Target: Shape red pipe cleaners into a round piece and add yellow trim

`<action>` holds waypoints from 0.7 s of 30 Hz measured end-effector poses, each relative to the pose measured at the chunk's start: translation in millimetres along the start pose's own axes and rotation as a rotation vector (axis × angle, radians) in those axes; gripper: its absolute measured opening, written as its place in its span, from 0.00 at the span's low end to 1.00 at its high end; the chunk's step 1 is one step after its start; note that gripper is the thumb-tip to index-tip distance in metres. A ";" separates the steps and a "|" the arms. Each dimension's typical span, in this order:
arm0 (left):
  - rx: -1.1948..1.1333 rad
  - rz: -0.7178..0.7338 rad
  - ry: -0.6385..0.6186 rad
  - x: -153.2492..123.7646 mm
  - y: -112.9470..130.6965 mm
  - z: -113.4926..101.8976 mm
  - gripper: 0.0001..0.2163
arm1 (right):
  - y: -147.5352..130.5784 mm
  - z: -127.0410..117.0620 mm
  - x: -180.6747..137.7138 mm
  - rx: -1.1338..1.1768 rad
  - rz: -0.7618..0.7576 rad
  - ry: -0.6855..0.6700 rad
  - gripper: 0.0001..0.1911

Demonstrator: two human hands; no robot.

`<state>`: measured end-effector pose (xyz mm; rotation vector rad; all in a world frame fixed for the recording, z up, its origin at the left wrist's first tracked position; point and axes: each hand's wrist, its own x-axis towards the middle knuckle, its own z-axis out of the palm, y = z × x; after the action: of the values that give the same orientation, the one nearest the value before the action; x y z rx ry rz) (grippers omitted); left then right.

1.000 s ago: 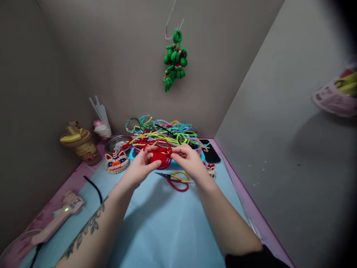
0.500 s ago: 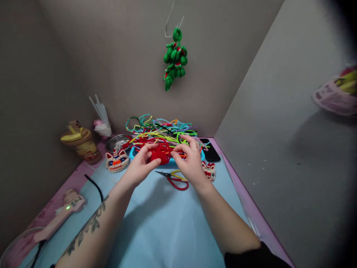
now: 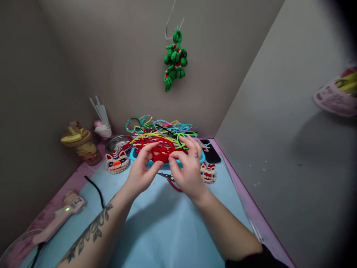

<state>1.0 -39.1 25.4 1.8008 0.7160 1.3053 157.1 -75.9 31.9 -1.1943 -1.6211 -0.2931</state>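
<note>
Between my two hands is a red looped yarn piece [image 3: 160, 157], held up in front of the blue tray [image 3: 133, 153]. My left hand [image 3: 142, 169] grips its left side, with thumb and forefinger curved around it. At its right edge my right hand [image 3: 187, 167] pinches with thumb and forefinger; the fingertips hide the exact spot held. Scissors [image 3: 164, 175] with an open, dark blade lie below on the mat, their handles largely behind my right hand. Red strands in the tray blend with the piece behind it.
Colourful pipe cleaners [image 3: 167, 128] heap over the tray. Around it are a metal bowl [image 3: 111, 143], two lion-face ornaments [image 3: 117, 162], a phone [image 3: 212, 152] and a lidded cup [image 3: 83, 147]. A glue gun [image 3: 60, 219] lies left on the blue mat [image 3: 173, 230]. Green yarn decoration [image 3: 175, 59] hangs above.
My right hand has turned and shifted slightly down and left, covering more of the scissors. My left thumb and forefinger are spread a little wider on the red piece.
</note>
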 end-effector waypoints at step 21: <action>0.067 -0.093 0.047 0.4 -1.3 -2.5 0.10 | 2.0 3.3 -2.1 0.063 -0.031 0.014 0.07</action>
<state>-1.2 -37.4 24.9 1.7724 0.8686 1.2796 156.7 -73.8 28.0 -1.1185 -1.6262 -0.2676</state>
